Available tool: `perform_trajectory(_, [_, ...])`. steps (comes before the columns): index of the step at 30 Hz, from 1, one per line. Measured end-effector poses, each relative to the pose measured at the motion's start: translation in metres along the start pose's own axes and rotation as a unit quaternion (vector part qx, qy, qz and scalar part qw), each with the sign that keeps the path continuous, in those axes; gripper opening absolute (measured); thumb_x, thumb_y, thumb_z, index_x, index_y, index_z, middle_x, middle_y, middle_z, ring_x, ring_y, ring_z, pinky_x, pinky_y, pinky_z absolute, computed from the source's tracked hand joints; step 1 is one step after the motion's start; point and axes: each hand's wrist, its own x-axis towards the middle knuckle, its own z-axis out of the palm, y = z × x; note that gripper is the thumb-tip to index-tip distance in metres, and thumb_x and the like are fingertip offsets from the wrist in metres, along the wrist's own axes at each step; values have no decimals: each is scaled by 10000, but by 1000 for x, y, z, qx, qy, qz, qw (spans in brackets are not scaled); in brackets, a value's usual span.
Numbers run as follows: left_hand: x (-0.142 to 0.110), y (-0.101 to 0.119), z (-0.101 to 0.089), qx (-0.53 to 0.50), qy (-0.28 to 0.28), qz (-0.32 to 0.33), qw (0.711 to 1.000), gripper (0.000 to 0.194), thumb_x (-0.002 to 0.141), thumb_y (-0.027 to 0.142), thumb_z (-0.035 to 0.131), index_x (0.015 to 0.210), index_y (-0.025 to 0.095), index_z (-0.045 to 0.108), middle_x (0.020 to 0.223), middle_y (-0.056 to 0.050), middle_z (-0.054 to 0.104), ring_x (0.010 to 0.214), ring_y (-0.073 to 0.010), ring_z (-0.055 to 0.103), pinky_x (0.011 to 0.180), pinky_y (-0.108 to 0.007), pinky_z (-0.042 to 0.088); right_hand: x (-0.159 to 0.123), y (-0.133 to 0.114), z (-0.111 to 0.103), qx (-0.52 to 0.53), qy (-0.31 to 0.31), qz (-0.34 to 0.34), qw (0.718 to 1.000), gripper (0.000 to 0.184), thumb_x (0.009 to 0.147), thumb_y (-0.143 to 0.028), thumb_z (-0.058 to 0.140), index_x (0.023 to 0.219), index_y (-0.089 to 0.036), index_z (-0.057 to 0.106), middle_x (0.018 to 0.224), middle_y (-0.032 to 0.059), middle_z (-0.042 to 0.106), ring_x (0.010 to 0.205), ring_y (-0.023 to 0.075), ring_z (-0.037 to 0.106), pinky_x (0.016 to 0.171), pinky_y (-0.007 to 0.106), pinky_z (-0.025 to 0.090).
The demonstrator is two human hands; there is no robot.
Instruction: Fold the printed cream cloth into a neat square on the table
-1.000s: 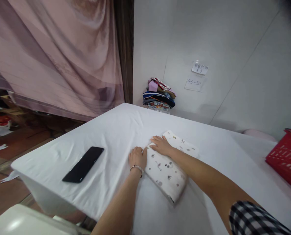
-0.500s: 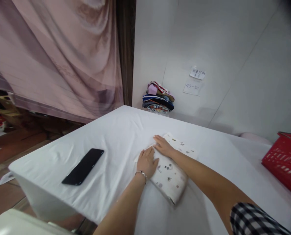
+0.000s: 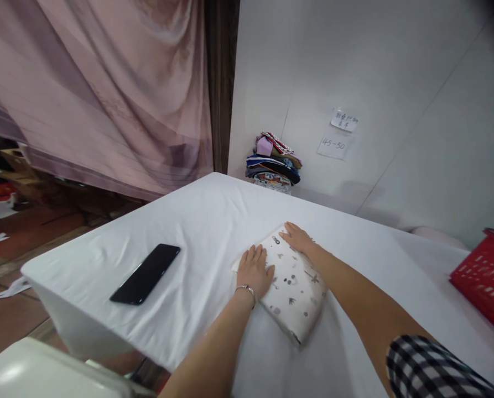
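Observation:
A folded white cloth (image 3: 291, 293) with small grey and brown prints lies slantwise on the white-covered table (image 3: 197, 232). My left hand (image 3: 255, 272), with a bracelet at the wrist, rests flat on the cloth's left edge, fingers stretched out. At the cloth's far right corner, my right hand (image 3: 297, 237) lies with its fingers extended over the fabric. My right forearm hides part of the cloth's right side. A small dark mark shows at the cloth's near corner.
A black phone (image 3: 146, 274) lies on the table's left. A pile of folded clothes (image 3: 274, 163) stands by the wall beyond the far edge. At the right is a red basket (image 3: 485, 273). A pale chair (image 3: 43, 370) is at the lower left, below a pink curtain (image 3: 126, 99).
My left hand has moved right, from beside the cloth onto its edge. My right hand has slid right to the far corner, and the cloth's top layer now spreads out there.

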Motion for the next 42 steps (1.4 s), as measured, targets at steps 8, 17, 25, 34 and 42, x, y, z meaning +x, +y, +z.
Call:
perform_trajectory(8, [1, 0, -2, 14, 5, 7, 1000, 510, 823, 415, 370, 1262, 169, 453, 1368, -59, 396, 1292, -244, 260, 1075, -392, 161, -29, -29, -7, -21, 27, -24, 999, 584, 885, -507, 233, 1358, -168, 280, 1462, 92, 170, 1341, 238, 87, 1042, 466, 103])
perform_trajectory(17, [2, -2, 0, 38, 2, 14, 999, 511, 833, 431, 353, 1262, 171, 451, 1370, -49, 393, 1287, -234, 264, 1074, -381, 162, -61, -50, -3, 32, -9, -42, 999, 592, 876, -515, 256, 1361, -177, 295, 1456, 95, 189, 1336, 230, 122, 1041, 464, 87])
perform_trajectory(25, [2, -4, -2, 40, 6, 27, 999, 496, 833, 447, 352, 1248, 197, 461, 1358, -36, 411, 1275, -235, 282, 1065, -377, 175, -149, -44, -4, 105, -40, -52, 992, 595, 863, -557, 263, 1362, -237, 317, 1460, 33, 176, 1342, 220, 99, 1064, 432, 39])
perform_trajectory(34, [-1, -4, -8, 9, 44, 26, 999, 418, 840, 385, 373, 1194, 208, 509, 1361, -30, 406, 1300, -211, 242, 1085, -377, 135, -245, -32, 26, 254, 78, 7, 964, 524, 844, -517, 380, 1285, -243, 450, 1450, 6, 216, 1341, 214, 110, 1093, 411, 79])
perform_trajectory(42, [-6, -23, -16, -68, 76, -211, 972, 446, 851, 388, 347, 1200, 161, 507, 1270, -76, 502, 1147, -200, 464, 982, -306, 339, -252, -23, 22, 726, 134, 198, 645, 676, 745, -396, 618, 1337, -288, 310, 1303, 43, 473, 1130, 237, 494, 843, 368, 494])
